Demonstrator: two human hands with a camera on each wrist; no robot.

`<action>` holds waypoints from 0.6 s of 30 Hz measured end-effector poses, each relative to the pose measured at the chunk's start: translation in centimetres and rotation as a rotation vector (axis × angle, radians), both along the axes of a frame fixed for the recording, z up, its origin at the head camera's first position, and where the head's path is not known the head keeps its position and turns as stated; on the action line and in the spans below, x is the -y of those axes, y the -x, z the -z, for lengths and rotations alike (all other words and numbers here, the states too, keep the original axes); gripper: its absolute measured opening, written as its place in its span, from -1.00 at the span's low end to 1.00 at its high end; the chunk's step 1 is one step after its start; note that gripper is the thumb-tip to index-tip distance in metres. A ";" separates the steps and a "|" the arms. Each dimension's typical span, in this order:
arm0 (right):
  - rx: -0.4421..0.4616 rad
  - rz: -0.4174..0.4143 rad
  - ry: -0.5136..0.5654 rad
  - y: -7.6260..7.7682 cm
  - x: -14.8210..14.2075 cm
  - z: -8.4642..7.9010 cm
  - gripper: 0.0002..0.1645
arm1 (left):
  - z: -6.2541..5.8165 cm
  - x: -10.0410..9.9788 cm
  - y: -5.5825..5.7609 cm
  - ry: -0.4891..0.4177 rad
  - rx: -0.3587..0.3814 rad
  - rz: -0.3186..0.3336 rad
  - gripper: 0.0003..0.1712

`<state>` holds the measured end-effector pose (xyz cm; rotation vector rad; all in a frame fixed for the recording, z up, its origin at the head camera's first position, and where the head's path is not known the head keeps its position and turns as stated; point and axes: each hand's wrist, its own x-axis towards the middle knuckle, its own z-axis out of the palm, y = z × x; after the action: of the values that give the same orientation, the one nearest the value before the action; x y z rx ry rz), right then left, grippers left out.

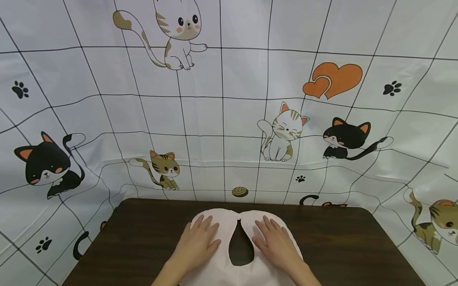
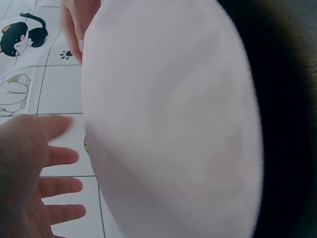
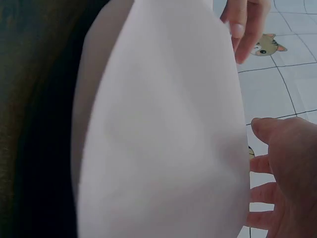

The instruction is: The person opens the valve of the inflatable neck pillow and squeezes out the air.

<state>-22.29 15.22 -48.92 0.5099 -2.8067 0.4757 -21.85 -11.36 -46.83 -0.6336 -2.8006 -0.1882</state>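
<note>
You have your right hand (image 3: pixel 295 171), fingers spread, at the pale fabric's (image 3: pixel 158 124) edge. Your left hand (image 3: pixel 251 25) is farther up, beside a printed cat (image 3: pixel 269 45).

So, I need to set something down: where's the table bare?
The dark table is bare from its left edge to the left hand, and from its right edge to the right hand. The middle is crowded with both hands and the pale cloth-like piece; beyond, only a narrow strip shows.

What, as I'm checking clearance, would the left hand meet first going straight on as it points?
Probably the cat-print sheet, beyond the far edge of the pale item and a strip of dark table, though depth is unclear.
</note>
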 end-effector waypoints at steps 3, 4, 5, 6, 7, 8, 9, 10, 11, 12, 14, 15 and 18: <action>0.009 0.005 0.002 -0.3 -0.1 0.3 -0.45 | 0.1 0.0 -0.5 -0.027 0.025 -0.011 -0.45; 0.012 0.007 0.000 -0.4 -0.1 0.3 -0.44 | 0.1 0.0 -0.6 -0.033 0.034 -0.014 -0.43; 0.019 0.007 -0.001 -0.4 -0.1 0.5 -0.44 | 0.2 0.0 -0.6 -0.037 0.044 -0.016 -0.42; 0.026 0.007 -0.002 -0.5 -0.2 0.6 -0.44 | 0.4 0.0 -0.7 -0.037 0.056 -0.019 -0.41; 0.034 0.007 -0.005 -0.5 -0.2 0.8 -0.43 | 0.5 0.1 -0.7 -0.037 0.070 -0.022 -0.41; 0.041 0.004 -0.006 -0.5 -0.2 0.9 -0.43 | 0.7 0.1 -0.8 -0.038 0.088 -0.025 -0.41; 0.051 0.002 -0.005 -0.6 -0.2 1.0 -0.42 | 0.9 0.2 -0.8 -0.038 0.104 -0.025 -0.41; 0.057 -0.001 -0.005 -0.6 -0.3 1.2 -0.42 | 1.1 0.2 -0.9 -0.037 0.117 -0.026 -0.41; 0.063 -0.005 -0.004 -0.6 -0.3 1.3 -0.42 | 1.3 0.3 -0.9 -0.038 0.126 -0.024 -0.41; 0.069 -0.009 -0.004 -0.7 -0.3 1.4 -0.41 | 1.5 0.3 -0.9 -0.039 0.130 -0.023 -0.42; 0.078 -0.013 -0.004 -0.7 -0.4 1.6 -0.41 | 1.9 0.3 -0.9 -0.045 0.126 -0.018 -0.44; 0.081 -0.013 -0.007 -0.7 -0.4 1.7 -0.41 | 2.0 0.4 -0.9 -0.048 0.117 -0.013 -0.44; 0.094 -0.015 -0.011 -0.7 -0.4 1.8 -0.40 | 2.3 0.4 -1.0 -0.054 0.089 -0.005 -0.47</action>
<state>-21.59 15.65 -50.76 0.5252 -2.8982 0.4993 -20.84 -11.75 -49.13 -0.6196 -2.8714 -0.2970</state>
